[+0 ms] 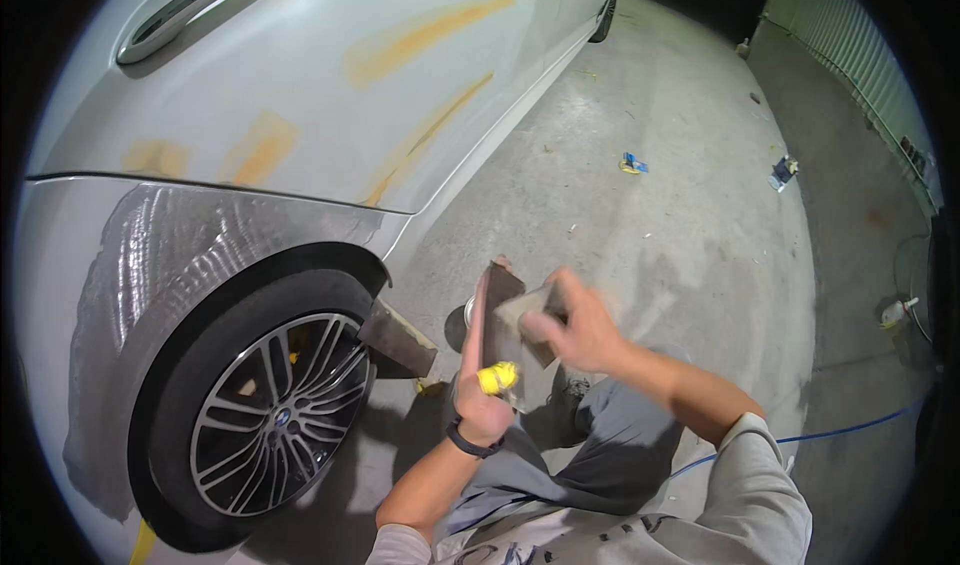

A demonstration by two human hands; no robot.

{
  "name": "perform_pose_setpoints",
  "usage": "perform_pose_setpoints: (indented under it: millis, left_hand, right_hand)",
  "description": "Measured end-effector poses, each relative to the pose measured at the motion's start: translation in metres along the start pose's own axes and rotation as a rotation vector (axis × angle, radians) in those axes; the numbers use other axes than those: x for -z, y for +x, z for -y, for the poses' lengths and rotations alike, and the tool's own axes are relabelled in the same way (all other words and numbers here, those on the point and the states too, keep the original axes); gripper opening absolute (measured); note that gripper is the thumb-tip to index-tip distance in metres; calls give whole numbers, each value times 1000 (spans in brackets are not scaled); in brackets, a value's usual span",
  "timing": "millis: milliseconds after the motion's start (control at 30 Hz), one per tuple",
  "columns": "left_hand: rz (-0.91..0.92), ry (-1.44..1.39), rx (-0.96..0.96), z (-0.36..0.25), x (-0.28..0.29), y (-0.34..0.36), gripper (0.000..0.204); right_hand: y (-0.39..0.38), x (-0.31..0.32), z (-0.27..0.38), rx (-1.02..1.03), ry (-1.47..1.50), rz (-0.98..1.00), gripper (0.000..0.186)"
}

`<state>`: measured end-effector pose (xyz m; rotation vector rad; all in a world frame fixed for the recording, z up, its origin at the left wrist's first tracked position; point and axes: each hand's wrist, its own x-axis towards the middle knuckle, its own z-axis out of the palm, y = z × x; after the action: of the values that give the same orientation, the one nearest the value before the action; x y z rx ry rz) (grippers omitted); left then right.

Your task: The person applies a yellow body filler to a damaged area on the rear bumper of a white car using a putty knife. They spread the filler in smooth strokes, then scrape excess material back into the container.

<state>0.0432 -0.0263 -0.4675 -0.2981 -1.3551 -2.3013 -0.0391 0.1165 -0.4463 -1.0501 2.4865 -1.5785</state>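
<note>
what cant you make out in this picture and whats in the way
All in the head view:
Right hand and its flat tool: blurred.
Left hand: palm covered by the dark board.
Round container: partly behind the left hand.
Blue hose: cut off by the dark right rim.
Blue-and-yellow floor item: too small to identify.

- Car [290, 105] to the left, its wheel [282, 417] at the near end.
- Board [502, 310] in the left hand [482, 415], right of the wheel, above the floor [690, 235].
- Scraper [528, 308] in the right hand [588, 330], over the board's right side; contact blurred.
- Wristband [472, 441] on the left wrist.
- Legs [625, 415] below the hands.
- Hose [840, 431] to the right of the legs.
- Packet [632, 163] on the floor, beyond the hands.
- Wall [850, 45] at far right.
</note>
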Motion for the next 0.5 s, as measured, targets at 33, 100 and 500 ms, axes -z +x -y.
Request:
perform_pose_setpoints:
  millis: [33, 100, 500]
  left_hand:
    - [-96, -153, -11, 0, 1, 2, 94]
    - [-222, -149, -30, -1, 6, 10, 95]
    - [-97, -364, 124, -13, 0, 4, 106]
  right_hand:
    - [-2, -4, -2, 38, 17, 169, 43]
    - [-7, -10, -1, 182, -8, 303, 47]
    - [18, 18, -12, 149, -172, 390, 42]
